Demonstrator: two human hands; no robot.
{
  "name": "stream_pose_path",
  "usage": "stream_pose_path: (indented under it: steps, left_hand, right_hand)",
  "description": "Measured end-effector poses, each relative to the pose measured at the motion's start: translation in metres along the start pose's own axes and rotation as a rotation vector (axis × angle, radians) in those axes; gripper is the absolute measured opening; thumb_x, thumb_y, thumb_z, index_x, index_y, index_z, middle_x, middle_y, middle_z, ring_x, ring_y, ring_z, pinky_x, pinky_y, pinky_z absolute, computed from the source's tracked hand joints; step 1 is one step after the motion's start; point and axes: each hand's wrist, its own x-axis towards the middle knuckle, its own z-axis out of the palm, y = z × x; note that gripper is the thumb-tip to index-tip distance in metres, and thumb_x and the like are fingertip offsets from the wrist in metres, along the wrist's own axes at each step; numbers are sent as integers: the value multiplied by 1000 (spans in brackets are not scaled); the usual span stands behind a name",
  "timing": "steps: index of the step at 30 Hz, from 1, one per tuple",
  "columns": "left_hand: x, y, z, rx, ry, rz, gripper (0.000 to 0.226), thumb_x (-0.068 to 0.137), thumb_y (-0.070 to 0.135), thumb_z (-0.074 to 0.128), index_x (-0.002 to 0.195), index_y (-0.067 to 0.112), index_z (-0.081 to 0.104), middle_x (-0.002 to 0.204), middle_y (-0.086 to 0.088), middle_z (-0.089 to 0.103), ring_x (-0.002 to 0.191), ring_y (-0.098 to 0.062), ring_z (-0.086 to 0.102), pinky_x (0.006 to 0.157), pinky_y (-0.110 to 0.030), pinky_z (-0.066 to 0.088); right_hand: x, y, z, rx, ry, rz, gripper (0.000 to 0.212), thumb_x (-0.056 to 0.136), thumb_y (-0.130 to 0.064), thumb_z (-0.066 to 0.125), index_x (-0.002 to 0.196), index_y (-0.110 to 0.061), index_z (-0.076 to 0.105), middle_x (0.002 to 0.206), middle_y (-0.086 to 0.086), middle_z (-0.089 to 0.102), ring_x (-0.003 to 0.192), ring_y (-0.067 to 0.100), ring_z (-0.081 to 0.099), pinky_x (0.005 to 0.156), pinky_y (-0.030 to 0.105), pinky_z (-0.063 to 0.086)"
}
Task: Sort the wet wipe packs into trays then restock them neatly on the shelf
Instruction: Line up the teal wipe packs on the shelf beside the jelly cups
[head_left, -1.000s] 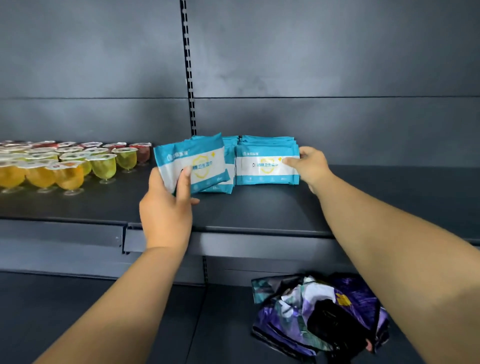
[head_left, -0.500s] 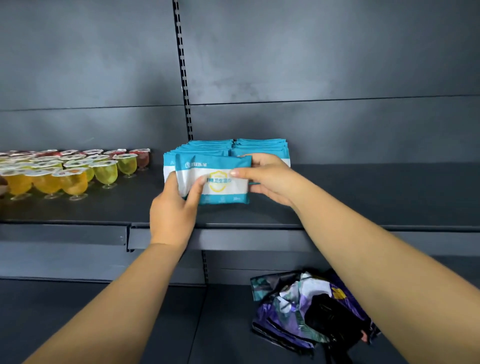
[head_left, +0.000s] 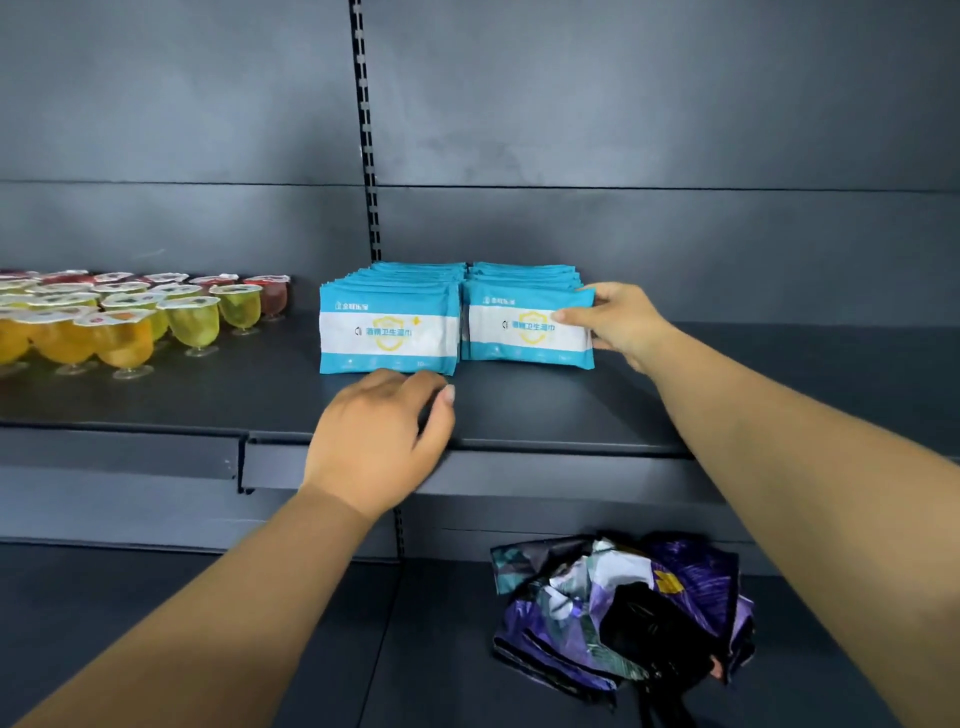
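Teal-and-white wet wipe packs stand in two rows at frame centre on the dark shelf.
Long axes run left-right, labels facing the camera; right hand pinches the right front pack; left hand hovers, fingers loosely curled, empty.

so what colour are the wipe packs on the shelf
Teal with a white band, seen in the head view: wipe packs.
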Motion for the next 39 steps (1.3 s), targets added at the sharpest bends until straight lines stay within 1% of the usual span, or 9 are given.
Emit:
stream_pose_path:
  steps: [5,10,18,21,23,28,32,36,39]
  left_hand:
    - [1,-4,2,-23,1,18,36,88,27,38,69,10,64,54,-3,58,53,-25,57,50,-24,43]
    - [1,-8,3,-31,1,31,39,90,27,36,69,9,62,55,-5,57,52,-26,55,48,-30,44]
    - [2,-8,4,-12,47,44,38,89,24,35,62,8,56,49,-6,52,46,-26,51,46,-26,36]
    - [0,-8,3,-52,45,63,39,89,25,35,62,7,55,50,-7,51,48,-27,51,50,-25,32]
    - [2,-7,1,-129,40,33,42,89,30,33,70,5,61,58,-10,57,59,-30,56,58,-27,34]
    - [-20,11,-18,-218,182,32,34,88,26,42,86,2,66,87,-13,67,89,-26,53,77,-29,31]
    - [-95,52,-15,-242,-11,98,31,88,25,44,84,4,66,86,-9,66,87,-27,55,79,-34,35]
    - [-190,103,18,-249,-275,1,31,86,28,45,81,7,67,81,-8,67,84,-25,56,74,-36,41]
    - [-268,134,38,-236,-387,-58,19,85,26,46,84,14,62,75,-8,66,77,-24,53,69,-34,42]
  right_hand:
    - [26,7,10,-302,77,-96,38,73,-19,78,105,-16,57,118,8,62,109,24,59,96,39,47]
    - [27,12,13,-594,174,-244,47,79,-28,72,118,-12,52,126,9,45,116,24,46,92,24,35]
    - [-7,1,10,-768,253,-242,58,85,-31,66,132,-14,39,133,10,39,122,28,43,99,34,36]
    - [-45,-4,9,-765,275,-351,36,87,-25,63,118,-9,56,119,11,54,111,26,51,90,30,39]
    - [-82,1,13,-742,303,-559,24,84,-22,65,101,-5,65,104,13,61,97,30,58,83,30,41]
    - [-175,41,13,-763,280,-902,28,79,-30,53,76,-6,69,75,7,66,68,27,62,69,28,42]
    - [-224,115,-8,-847,111,-815,29,78,-32,52,72,-10,71,72,3,67,64,24,62,64,27,48]
    - [-265,208,-26,-821,-95,-597,31,75,-34,50,68,-11,70,68,3,68,62,24,64,58,24,51]
    - [-297,275,-30,-790,-220,-469,20,69,-28,62,64,-10,70,63,5,67,57,28,63,52,29,54]
